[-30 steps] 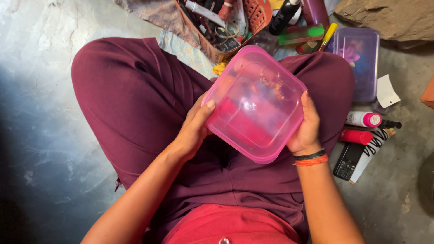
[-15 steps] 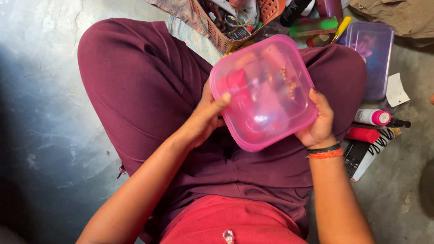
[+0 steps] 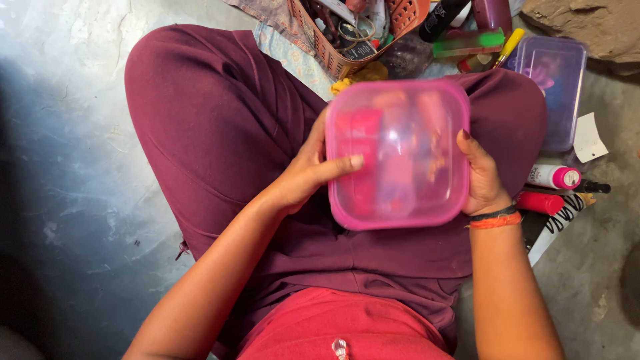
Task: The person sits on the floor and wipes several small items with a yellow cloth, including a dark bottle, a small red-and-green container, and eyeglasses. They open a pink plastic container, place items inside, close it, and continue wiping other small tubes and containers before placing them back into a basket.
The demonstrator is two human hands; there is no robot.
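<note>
Both of my hands hold a square translucent pink plastic container (image 3: 399,153) with a pink rim over my lap. My left hand (image 3: 308,172) grips its left side, thumb lying across the top face. My right hand (image 3: 481,175) clasps its right edge; black and orange bands circle that wrist. Reddish and pink items show dimly through the plastic, too blurred to name. I sit cross-legged in maroon trousers (image 3: 220,133) on a grey floor.
An orange basket (image 3: 347,33) of small items stands beyond my knees. A purple lidded box (image 3: 557,87) lies to the right on the floor. Near it are a white bottle with pink cap (image 3: 552,177), a red tube (image 3: 540,202), a green block (image 3: 467,41) and a stone (image 3: 593,27).
The pink container has turned from a diamond tilt to square with my view and shifted slightly right. My left thumb has slid onto its top face.
</note>
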